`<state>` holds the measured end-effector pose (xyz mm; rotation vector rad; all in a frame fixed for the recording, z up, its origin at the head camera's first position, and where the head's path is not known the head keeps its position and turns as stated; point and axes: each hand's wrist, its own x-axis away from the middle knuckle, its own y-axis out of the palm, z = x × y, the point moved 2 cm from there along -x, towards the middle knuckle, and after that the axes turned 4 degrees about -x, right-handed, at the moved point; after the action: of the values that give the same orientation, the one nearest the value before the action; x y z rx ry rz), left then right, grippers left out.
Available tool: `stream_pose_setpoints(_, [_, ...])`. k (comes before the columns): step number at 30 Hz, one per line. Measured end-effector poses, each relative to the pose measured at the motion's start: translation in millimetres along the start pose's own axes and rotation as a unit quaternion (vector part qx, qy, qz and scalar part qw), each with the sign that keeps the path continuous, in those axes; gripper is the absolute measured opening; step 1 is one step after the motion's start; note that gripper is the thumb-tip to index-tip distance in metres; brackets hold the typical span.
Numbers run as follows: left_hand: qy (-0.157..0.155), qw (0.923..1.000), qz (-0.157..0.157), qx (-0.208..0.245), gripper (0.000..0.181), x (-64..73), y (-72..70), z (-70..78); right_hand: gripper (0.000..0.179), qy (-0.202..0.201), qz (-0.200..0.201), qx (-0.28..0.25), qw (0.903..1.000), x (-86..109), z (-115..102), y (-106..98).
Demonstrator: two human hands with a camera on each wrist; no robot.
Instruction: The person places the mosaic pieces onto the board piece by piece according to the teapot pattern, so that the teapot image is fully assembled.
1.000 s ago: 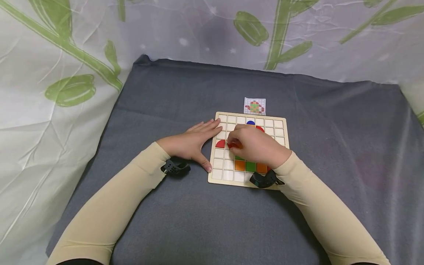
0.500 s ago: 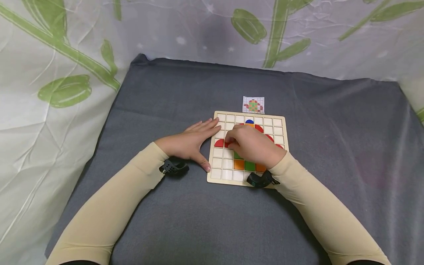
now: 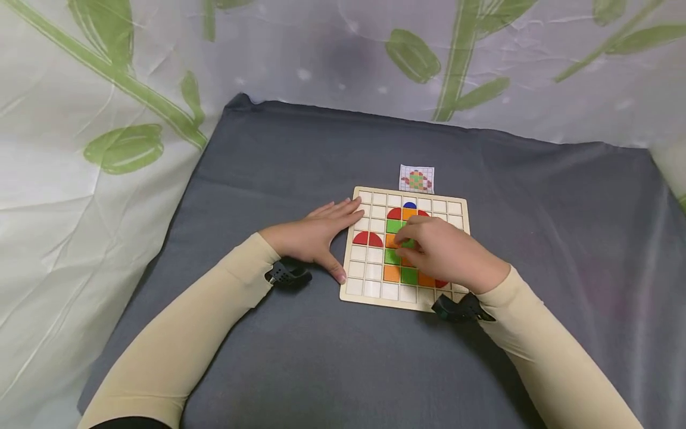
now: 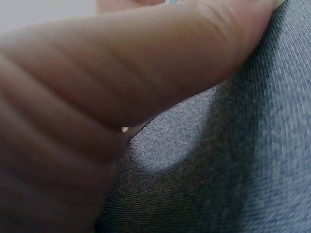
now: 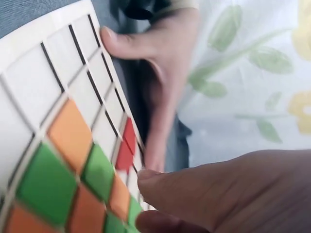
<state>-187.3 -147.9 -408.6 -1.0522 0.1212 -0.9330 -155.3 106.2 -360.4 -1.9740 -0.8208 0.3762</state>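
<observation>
A square wooden grid board [image 3: 364, 301] lies on the grey cloth, with flat colored pieces in some cells. My left hand [image 3: 311, 237] spreads beside it, fingertips and thumb touching its left edge. Two red quarter-circle pieces [image 3: 368, 239] sit side by side in the left columns. Above the middle of the board hovers my right hand [image 3: 447, 247], its fingers loosely bent with nothing visible between them. Orange squares [image 3: 392, 273], green squares [image 3: 409, 276] and a blue half-round piece [image 3: 409, 205] fill cells near it. That hand hides part of the board's right side.
Behind the board lies a small printed card [image 3: 417, 179] with a colored grid pattern. Grey cloth [image 3: 300, 357] covers the table, and pale curtains [image 3: 332, 53] with green leaves hang at the back and left. Each wrist wears a black strap.
My right hand has released a red quarter-circle piece in the cell beside the other red one, then drawn back to the right. My left hand stays at the board's edge.
</observation>
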Motion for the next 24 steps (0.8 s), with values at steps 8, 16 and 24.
stream_pose_setpoints(8, [-0.007,1.0,-0.003,-0.002,0.139,-2.3,1.0,0.7,0.011,0.026,0.016,0.002,0.9995,42.7,22,-22])
stream_pose_setpoints(16, [-0.005,1.0,-0.001,0.002,0.141,-2.8,-3.3,0.3,0.017,0.084,0.007,0.02,0.9962,77.6,37,-44])
stream_pose_setpoints(24, [0.003,1.0,-0.002,0.005,0.141,-3.5,0.4,-2.5,0.032,0.149,-0.043,0.009,0.9879,119.4,62,-37])
